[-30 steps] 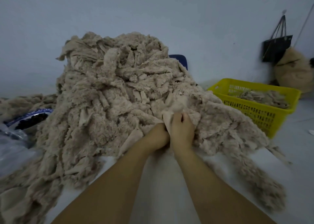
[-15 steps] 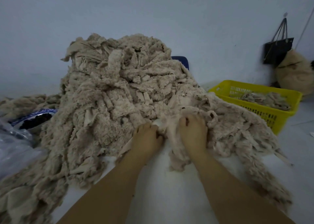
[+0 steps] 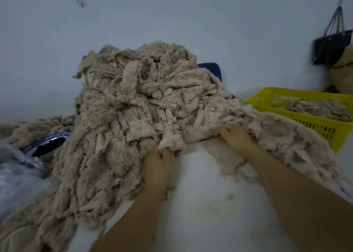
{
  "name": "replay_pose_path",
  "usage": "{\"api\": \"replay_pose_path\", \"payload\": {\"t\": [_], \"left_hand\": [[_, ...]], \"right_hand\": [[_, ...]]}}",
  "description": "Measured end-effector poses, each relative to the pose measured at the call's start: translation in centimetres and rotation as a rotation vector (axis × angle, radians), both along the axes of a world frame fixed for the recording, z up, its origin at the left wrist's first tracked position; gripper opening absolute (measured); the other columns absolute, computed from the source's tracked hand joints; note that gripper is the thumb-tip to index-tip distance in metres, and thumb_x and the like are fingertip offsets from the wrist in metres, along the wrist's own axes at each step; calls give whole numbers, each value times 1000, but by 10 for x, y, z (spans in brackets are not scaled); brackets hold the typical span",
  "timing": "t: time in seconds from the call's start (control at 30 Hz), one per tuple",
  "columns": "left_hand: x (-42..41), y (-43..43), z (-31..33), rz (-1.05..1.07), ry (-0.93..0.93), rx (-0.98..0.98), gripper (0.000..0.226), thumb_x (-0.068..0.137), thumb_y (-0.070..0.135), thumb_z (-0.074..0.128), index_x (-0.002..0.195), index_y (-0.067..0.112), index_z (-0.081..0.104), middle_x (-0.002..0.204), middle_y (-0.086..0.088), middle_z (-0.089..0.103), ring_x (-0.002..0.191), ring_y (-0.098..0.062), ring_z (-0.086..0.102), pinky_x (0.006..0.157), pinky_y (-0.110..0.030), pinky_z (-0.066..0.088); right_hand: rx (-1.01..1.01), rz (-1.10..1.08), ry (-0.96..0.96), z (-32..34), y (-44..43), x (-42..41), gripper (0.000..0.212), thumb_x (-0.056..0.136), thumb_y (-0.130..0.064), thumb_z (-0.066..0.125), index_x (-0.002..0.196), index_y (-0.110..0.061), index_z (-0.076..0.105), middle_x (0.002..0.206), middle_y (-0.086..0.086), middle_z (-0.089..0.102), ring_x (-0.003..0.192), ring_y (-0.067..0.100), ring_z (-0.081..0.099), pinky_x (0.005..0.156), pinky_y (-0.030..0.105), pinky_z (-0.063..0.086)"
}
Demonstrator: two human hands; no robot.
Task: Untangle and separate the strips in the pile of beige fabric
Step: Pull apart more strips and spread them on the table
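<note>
**A:** Where is the person working, and what might be going wrong?

**B:** Both hands are working at the near edge of the pile of beige fabric (image 3: 124, 117), which is lying heaped on the white bench (image 3: 200, 204). The left hand (image 3: 156, 165) is gripping a bunched wad (image 3: 172, 141), its fingers (image 3: 164, 153) curling tightly around it. The right hand (image 3: 236, 138), at the pile's near right, is pinching a flat strip (image 3: 202, 132) with curled fingers. The two pieces are looking joined. A hard pull is therefore risking dragging neighbouring strips along, tightening the tangle, or bringing the heap sliding down toward the person. Fluff seems to be shedding in front of the pile too.

**A:** And the count?

**B:** One big pile and two hands. One yellow basket (image 3: 324, 126) is sitting right of the pile, with some strips lying inside. One dark bag (image 3: 332, 49) is hanging far right of the pile, and one blue chair back (image 3: 212, 70) is peeking out behind it. One clear plastic bag (image 3: 17, 175) is lying left of it. The strips within the pile are proving too tangled for counting.
</note>
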State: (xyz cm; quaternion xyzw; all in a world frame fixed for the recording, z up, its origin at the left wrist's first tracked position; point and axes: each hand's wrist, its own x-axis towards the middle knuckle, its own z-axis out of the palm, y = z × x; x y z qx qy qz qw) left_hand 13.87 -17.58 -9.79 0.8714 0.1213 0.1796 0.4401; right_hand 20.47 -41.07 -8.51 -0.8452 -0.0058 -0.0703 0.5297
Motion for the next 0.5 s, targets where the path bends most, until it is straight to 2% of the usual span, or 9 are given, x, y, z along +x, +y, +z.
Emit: {"api": "replay_pose_path", "payload": {"t": [0.03,0.1,0.17,0.23,0.27,0.33,0.4,0.5], "left_hand": [[0,-2,-1,-19,10,54,22,99,22,42,81,11,51,73,-8,51,69,-25,48,59,-32,33],[3,-5,-1,-15,9,114,21,98,23,43,83,12,52,78,-8,54,76,-26,51,61,-33,35],[10,-12,0,13,16,136,22,98,22,42,89,8,56,85,-13,58,81,-29,55,71,-39,43],[20,-28,2,52,34,127,26,99,23,41,104,7,61,99,-16,62,92,-32,58,81,-40,46],[25,-38,3,64,52,117,29,100,24,39,112,8,61,107,-17,62,99,-34,58,86,-40,47],[33,-60,4,51,71,78,32,101,25,37,120,8,58,115,-18,62,103,-36,58,89,-43,48],[38,-73,4,54,46,44,33,103,23,36,124,8,56,119,-18,61,105,-35,58,89,-42,47],[41,-75,1,86,6,32,33,103,22,36,125,8,57,123,-16,60,108,-33,56,82,-36,40]], "right_hand": [[-89,-86,-51,1,-15,8,35,102,-20,45,83,6,59,88,29,62,74,32,55,63,32,43],[-242,-279,-183,5,-20,14,33,101,-19,43,77,-1,55,81,23,58,75,29,53,58,35,29],[-344,-391,-341,12,7,10,28,99,-17,44,77,-4,58,81,13,54,81,30,54,66,35,31],[-303,-297,-430,15,47,6,27,98,-17,46,77,-6,59,79,9,51,77,26,49,70,37,35],[-208,-174,-396,15,64,4,29,99,-17,46,73,-9,55,76,6,49,72,22,46,67,35,35],[-28,23,-179,8,82,6,33,103,-19,43,70,-13,46,71,4,46,68,19,43,58,32,32],[-18,64,-58,0,84,14,31,104,-21,42,75,-11,48,73,5,47,73,22,46,55,29,34],[-61,63,-10,-1,76,27,29,104,-24,41,89,-3,54,85,16,55,79,26,49,65,36,38]]}}
